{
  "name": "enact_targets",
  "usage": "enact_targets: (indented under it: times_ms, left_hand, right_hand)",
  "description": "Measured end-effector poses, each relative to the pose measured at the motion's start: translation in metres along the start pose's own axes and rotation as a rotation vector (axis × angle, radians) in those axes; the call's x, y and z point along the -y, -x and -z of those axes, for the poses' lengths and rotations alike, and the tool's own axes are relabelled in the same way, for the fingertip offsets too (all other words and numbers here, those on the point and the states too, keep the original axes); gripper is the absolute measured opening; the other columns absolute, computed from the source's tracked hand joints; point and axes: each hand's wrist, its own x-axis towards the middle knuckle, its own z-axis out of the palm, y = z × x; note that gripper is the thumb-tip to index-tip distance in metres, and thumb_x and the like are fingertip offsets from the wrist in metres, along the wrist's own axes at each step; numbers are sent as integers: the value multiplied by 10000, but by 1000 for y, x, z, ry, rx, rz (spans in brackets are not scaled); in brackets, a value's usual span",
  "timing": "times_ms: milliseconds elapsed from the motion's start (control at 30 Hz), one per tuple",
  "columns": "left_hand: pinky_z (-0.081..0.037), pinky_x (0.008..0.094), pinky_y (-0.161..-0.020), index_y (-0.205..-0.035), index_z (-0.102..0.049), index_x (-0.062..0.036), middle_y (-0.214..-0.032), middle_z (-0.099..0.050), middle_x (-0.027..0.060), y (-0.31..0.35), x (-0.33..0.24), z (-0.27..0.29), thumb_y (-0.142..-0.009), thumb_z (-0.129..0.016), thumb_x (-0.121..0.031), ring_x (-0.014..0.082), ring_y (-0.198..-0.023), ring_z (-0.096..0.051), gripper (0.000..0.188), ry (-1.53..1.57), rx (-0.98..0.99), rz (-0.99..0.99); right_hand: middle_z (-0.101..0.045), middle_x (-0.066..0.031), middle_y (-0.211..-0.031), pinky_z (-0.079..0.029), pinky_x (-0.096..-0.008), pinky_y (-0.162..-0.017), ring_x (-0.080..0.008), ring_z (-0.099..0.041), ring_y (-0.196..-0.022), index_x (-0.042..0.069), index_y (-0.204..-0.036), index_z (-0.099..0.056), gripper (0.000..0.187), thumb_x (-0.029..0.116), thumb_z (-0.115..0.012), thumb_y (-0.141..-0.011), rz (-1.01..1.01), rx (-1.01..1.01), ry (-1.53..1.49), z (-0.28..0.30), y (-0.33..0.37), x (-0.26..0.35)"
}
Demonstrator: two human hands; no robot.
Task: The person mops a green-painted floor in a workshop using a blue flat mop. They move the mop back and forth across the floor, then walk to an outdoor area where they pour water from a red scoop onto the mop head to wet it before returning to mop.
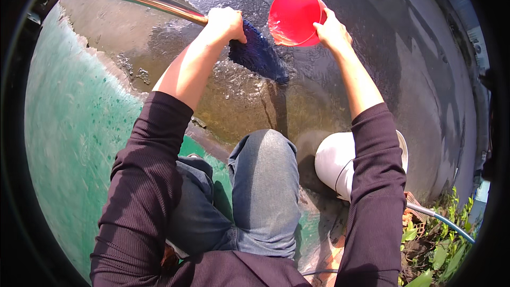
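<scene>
My left hand (226,24) is closed round the shiny metal handle of what looks like a broom (258,53), near its dark blue head. The handle runs off to the upper left, and the head rests on the wet ground. My right hand (333,31) grips the rim of a red plastic bucket (294,17), which is tilted so its inside shows. Some water glints at its lower lip. Around the blue head, water ripples over the dark pavement (340,95).
A white bucket (334,162) is beside my right forearm, partly hidden by the sleeve. Green-painted floor (79,127) lies to the left, with a rough broken edge. Leafy plants (438,244) and a grey-blue hose (443,220) are at the lower right.
</scene>
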Motion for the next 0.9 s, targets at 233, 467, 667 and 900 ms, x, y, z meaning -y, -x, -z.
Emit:
enact_targets:
  times_ms: [233,467,667,900]
  left_hand:
    - [-499,376,-835,-1354,-402,-205,-1084,-638,106,-2,10,-7,-602,-754,-556,266,-990,-621,901,33,9,31]
    - [-486,373,-857,-1424,-194,-8,-1121,-605,181,13,36,-45,-602,-752,-579,293,-1021,-605,1146,102,64,112]
    - [-511,353,-784,-1179,-521,22,-994,-654,172,27,77,-93,-556,-744,-654,262,-904,-647,947,284,278,255]
    - [-486,334,-575,-632,-620,9,-648,-626,121,45,106,-184,-530,-651,-785,225,-590,-612,801,474,322,195]
  right_hand:
    - [-560,-142,-1244,-408,-450,-965,-315,-533,-1156,228,-1400,-316,643,383,-593,-841,22,-16,-76,-13,-7,-1]
    - [-629,-177,-1102,-449,-477,-883,-342,-597,-1047,278,-1434,-218,636,371,-531,-889,1,13,-39,-57,-23,-10]
    - [-648,-185,-970,-493,-464,-790,-342,-644,-915,299,-1436,-205,632,334,-532,-897,44,-67,115,-109,-31,-24]
    - [-580,-196,-1052,-470,-469,-806,-373,-588,-952,128,-1385,-261,734,320,-663,-801,157,-241,17,-162,22,-70]
